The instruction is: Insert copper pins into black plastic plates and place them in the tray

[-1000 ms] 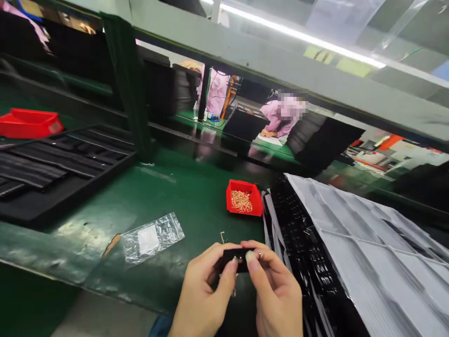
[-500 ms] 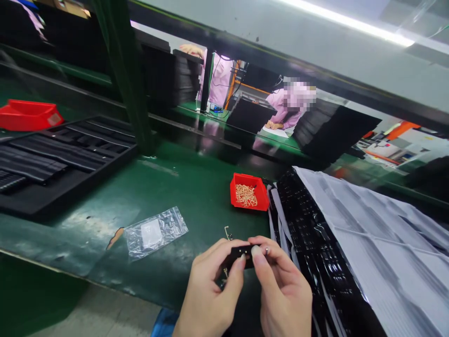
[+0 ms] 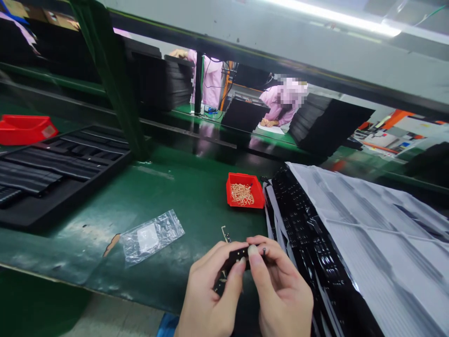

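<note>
My left hand (image 3: pixel 211 288) is closed on a small black part (image 3: pixel 237 255) with tiny bright dots along its face. Opposite it, my right hand (image 3: pixel 285 285) pinches the same part's right end between thumb and fingers. A small metallic tip (image 3: pixel 264 251) shows by the right index finger; its kind is too small to tell. Beyond the left fingers, a thin brass-coloured hooked piece (image 3: pixel 223 230) sticks up, and more small bits show inside the left palm. The fingers hide most of the part. Just past the hands, a red bin (image 3: pixel 258 194) holds many thin brass-coloured pieces (image 3: pixel 242 194).
A clear zip bag (image 3: pixel 159 236) with a white label lies on the green worktop (image 3: pixel 196 187). To the left are a black tray (image 3: pixel 45 210) of black strips and another red bin (image 3: pixel 28 128). Stacked greyish-white trays (image 3: pixel 379 224) stand right. Two people in pink work across the bench.
The view has shifted slightly, moving the bench items a little left. Both hands keep their grip, and the black part is tilted a bit more, its right end higher.
</note>
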Tool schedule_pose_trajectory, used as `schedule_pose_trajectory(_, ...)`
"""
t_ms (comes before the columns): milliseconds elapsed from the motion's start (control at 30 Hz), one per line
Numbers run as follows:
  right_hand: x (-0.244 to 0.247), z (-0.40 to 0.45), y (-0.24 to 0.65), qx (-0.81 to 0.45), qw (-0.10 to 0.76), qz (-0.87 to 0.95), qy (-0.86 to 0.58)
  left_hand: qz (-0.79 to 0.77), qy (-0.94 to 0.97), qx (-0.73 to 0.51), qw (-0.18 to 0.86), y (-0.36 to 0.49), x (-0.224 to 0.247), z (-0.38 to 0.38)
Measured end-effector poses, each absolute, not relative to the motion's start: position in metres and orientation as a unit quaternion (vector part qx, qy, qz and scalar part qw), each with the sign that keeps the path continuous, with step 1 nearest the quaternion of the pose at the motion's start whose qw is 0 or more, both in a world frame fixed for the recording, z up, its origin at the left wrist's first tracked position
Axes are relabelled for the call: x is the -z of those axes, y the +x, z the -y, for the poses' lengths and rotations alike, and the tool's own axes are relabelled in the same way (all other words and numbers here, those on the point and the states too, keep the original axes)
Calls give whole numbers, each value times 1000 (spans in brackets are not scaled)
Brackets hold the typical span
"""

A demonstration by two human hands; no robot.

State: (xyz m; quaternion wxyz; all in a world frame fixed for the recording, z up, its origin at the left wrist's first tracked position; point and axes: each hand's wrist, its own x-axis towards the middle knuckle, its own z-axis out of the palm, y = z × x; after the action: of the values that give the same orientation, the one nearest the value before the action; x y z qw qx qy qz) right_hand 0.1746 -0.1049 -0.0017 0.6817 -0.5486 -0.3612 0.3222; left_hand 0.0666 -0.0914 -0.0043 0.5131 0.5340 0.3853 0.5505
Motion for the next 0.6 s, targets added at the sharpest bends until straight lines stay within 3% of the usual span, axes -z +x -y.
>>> schedule_pose_trajectory(600, 11, 112, 167, -285, 679, 388, -555, -432, 476, -600, 477, 80, -7, 94)
